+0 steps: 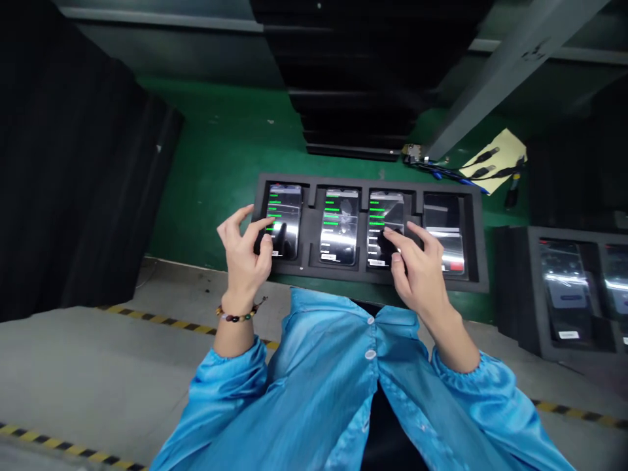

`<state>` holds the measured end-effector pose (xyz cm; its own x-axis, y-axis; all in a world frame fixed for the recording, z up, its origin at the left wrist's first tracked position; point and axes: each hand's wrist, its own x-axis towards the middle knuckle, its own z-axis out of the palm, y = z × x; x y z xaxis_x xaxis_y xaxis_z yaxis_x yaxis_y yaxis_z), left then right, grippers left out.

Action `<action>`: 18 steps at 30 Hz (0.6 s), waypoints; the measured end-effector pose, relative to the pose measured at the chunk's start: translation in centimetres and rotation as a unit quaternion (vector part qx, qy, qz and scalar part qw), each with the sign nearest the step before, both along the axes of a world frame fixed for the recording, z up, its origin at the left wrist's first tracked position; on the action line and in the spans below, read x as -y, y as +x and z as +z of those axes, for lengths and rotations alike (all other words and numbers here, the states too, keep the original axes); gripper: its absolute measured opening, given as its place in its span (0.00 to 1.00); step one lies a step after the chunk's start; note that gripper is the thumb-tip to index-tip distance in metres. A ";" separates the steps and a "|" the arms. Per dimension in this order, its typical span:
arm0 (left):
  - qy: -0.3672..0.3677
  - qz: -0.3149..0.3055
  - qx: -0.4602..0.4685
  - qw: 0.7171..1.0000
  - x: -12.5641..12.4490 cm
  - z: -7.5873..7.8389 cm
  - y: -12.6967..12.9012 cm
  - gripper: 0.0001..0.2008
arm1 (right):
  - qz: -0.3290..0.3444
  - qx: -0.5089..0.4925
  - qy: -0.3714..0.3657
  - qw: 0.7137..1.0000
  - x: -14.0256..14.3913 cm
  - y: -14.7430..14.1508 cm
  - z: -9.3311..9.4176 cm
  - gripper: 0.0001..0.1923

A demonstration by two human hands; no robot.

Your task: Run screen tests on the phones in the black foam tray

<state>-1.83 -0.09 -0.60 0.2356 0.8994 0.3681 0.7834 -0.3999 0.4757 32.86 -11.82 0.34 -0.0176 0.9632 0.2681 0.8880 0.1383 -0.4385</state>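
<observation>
Green table [220, 144], bearing tray [310, 226]; one post [510, 72], standing behind tray; four phones [338, 226], lying inside; left hand [245, 252], right hand [420, 267], both reaching over, fingers apart.

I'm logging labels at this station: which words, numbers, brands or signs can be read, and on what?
No text can be read.
Left phone, second phone, third phone: green and white lines, too small.
Fourth phone: nothing legible.
Right-tray phones: white labels, too blurred.
Post: dark marks, illegible.
</observation>
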 end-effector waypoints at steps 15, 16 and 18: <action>-0.025 0.002 -0.023 0.999 1.1 -0.7 -1.4 0.17 | 0.008 -0.049 0.007 0.999 -0.5 -1.7 0.1 0.24; -0.024 -0.004 -0.027 0.999 1.2 -0.7 -1.5 0.17 | -0.013 -0.056 0.012 0.998 -0.1 -0.9 0.1 0.24; -0.019 -0.014 -0.029 0.999 1.2 -0.8 -1.6 0.17 | -0.062 -0.061 0.020 0.996 0.9 0.7 0.1 0.23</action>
